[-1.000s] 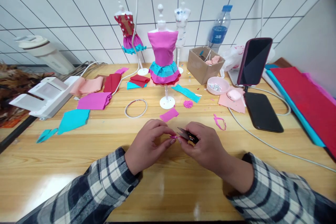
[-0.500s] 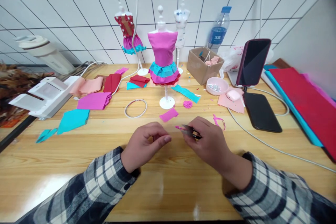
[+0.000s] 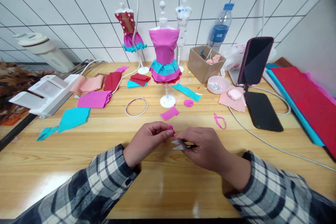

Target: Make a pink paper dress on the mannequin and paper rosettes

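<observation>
My left hand pinches a small piece of magenta crepe paper between thumb and fingertips. Close beside it, my right hand grips small scissors with black handles, their two silver blades parted and pointing left, just below the paper. Beyond the hands lie a magenta rectangle of paper and a pleated magenta rosette. Behind these stands a white mini dress form in a magenta top with a layered blue, magenta and red skirt.
Two more dress forms stand against the tiled wall. On the right are a cardboard box, a pink bowl of beads, a propped phone, a black phone and a cable. Folded paper and a bangle-like ring lie left.
The magenta piece, earlier at the scissors' tips, is now between my left fingers. My right hand has moved slightly lower, and the scissor blades now show spread apart.
</observation>
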The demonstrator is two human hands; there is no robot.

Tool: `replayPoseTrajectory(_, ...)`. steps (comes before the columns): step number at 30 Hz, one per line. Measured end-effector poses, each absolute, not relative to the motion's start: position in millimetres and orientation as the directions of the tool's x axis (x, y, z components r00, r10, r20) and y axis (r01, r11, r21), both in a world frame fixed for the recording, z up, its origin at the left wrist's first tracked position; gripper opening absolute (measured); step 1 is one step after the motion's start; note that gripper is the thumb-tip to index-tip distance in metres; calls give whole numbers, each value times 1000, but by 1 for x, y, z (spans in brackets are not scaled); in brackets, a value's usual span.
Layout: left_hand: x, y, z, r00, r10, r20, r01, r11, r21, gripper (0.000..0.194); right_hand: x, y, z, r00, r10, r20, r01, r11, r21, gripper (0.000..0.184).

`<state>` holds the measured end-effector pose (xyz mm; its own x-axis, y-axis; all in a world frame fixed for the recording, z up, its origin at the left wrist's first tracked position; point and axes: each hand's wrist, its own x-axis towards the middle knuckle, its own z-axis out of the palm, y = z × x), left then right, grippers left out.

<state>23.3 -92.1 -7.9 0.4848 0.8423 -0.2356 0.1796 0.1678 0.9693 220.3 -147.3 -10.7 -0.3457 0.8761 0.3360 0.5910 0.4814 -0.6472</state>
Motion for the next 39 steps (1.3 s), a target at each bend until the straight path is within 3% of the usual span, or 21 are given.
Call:
replayPoseTrajectory(3, 23, -94, -6, 528, 818, -228, 209, 134, 969, 22, 219, -143, -8, -149, 975, 164, 468, 215, -857, 21)
replayPoseTrajectory(5, 23, -96, -5, 576, 783, -236, 270, 90, 959, 24, 218, -139, -6, -111, 994, 27, 395, 69, -916, 32)
replayPoseTrajectory(7, 24, -98, -4, 601, 765, -232, 339, 19, 941, 26, 217, -137, -6, -144, 989, -32, 358, 22, -933, 31)
replayPoseTrajectory(12, 25, -100, -4, 621, 766, -163, 432, -162, 887, 24, 215, -135, -6, -153, 988, -13, 448, 58, -892, 8)
replayPoseTrajectory(18, 22, -98, -5, 581, 813, -24, 438, -288, 851, 25, 215, -135, -5, -41, 999, 0, 433, 18, -901, 12)
replayPoseTrajectory(22, 21, -97, -5, 575, 815, 71, 386, -347, 855, 38, 214, -136, -5, -17, 999, -30, 370, -21, -929, 15)
replayPoseTrajectory(27, 22, -95, -3, 595, 790, 147, 372, -433, 821, 13, 212, -138, -7, -48, 996, -81, 340, -60, -939, 17)
replayPoseTrajectory(34, 22, -92, 0, 502, 862, 68, 343, -271, 900, 15, 215, -140, -12, -149, 988, -29, 380, 30, -925, 39)
replayPoseTrajectory(39, 21, -90, 0, 464, 886, 7, 306, -168, 937, 18, 214, -144, -12, -277, 958, -71, 475, 72, -877, 38)
